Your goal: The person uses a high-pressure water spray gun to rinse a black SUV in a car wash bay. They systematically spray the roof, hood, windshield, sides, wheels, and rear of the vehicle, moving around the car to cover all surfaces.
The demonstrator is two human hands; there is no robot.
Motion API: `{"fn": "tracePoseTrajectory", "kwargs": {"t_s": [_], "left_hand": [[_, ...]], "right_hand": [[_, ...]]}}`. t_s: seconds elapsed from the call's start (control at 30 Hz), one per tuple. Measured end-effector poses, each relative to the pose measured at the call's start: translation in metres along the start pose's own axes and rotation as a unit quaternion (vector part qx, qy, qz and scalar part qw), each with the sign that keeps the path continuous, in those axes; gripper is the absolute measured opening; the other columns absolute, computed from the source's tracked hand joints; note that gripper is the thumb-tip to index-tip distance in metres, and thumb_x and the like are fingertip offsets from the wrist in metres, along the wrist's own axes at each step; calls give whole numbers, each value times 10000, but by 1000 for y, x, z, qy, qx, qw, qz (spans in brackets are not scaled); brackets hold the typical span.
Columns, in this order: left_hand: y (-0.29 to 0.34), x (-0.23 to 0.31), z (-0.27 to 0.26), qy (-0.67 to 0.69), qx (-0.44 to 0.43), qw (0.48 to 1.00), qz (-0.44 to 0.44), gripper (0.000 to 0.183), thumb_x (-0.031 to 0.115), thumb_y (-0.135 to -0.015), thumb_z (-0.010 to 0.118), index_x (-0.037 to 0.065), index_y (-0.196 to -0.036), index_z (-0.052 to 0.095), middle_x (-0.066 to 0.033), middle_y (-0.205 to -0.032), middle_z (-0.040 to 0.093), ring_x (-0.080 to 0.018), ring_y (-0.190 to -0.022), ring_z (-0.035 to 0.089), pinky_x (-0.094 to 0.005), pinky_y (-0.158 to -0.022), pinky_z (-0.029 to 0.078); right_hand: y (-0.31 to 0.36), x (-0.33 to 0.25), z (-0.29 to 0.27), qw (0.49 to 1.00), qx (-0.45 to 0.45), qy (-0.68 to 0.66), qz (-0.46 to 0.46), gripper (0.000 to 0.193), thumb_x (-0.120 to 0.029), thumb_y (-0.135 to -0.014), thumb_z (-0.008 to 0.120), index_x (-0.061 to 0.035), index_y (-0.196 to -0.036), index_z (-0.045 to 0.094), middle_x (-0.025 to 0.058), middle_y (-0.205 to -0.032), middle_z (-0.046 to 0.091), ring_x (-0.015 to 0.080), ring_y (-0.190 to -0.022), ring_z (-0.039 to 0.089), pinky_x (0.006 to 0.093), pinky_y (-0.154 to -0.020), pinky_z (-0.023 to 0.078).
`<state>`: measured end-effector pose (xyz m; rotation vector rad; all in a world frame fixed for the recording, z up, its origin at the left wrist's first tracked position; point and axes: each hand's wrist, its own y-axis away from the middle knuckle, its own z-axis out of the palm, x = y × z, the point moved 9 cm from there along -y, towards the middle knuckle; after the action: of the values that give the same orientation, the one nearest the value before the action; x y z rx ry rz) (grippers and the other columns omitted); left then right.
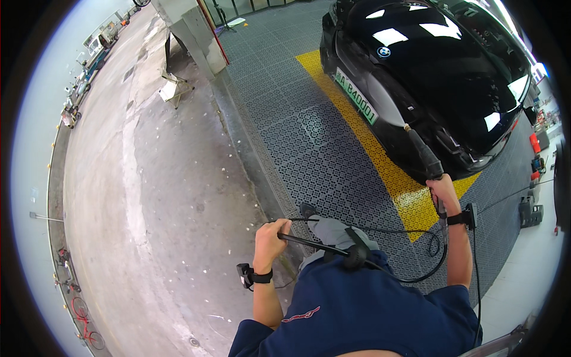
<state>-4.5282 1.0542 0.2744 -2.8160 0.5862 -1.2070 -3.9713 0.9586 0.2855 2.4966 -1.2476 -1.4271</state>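
My right hand (443,190) is closed around the grip of a black spray gun (423,152). Its brass-coloured nozzle points at the front end of a glossy black car (425,77), close to the bumper. From the nozzle a pale fan-shaped streak, apparently water spray, spreads over the car's front beside the green-and-white number plate (357,96). On the other side of my body, my left hand (272,239) grips a black hose (315,243). The hose crosses in front of my waist and loops up toward the gun. Black straps circle both wrists.
Grey grid floor tiles (309,137) with a yellow band (380,160) lie under the car. To the left runs a concrete floor (178,178) past a pillar (193,38). A small folding stool (172,89) stands by the pillar. Thin hose (392,229) trails across the tiles.
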Motion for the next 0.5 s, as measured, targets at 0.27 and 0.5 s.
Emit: {"fn": "tracePoseTrajectory", "kwargs": {"t_s": [0.27, 0.5], "left_hand": [[-107, -29, 10, 8, -31, 999, -1, 115, 192, -907, 711, 78, -921, 703, -144, -706, 654, -337, -665, 630, -418, -617, 494], [-202, -61, 6, 37, -66, 997, -18, 119, 131, -922, 696, 13, -933, 695, -197, -672, 599, -297, -543, 571, -348, -538, 433]], "right_hand": [[-83, -59, 45, 999, -43, -11, 23, 290, -104, -874, 668, -5, -652, 509, 48, -487, 496, 190, -349, 486, 353, -380, 379], [-173, -114, 70, 991, -70, -67, 97, 302, -108, -892, 663, -63, -650, 488, 21, -519, 494, 155, -392, 479, 332, -405, 383]]}}
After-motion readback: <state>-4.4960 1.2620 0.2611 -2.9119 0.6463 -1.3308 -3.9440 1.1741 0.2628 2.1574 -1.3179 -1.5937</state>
